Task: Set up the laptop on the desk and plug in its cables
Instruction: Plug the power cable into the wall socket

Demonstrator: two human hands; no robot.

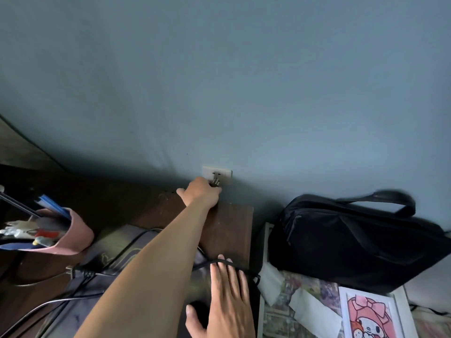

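My left hand [200, 193] reaches far across the dark wooden desk [229, 228] to the white wall outlet [217, 175] and is shut on a power plug [215, 182], whose prongs sit at the outlet's slots. My right hand [225, 298] rests flat, fingers spread, on the closed grey laptop [117, 247] near the desk's right edge. A black cable [127, 250] runs across the laptop lid and under my right fingers. Another cable end with a connector [73, 271] lies on the lid at the left.
A black laptop bag [353, 245] lies to the right of the desk against the blue-grey wall. A pink pen holder [73, 235] with pens stands at the left. Papers and a pink cartoon picture [368, 313] lie at the lower right.
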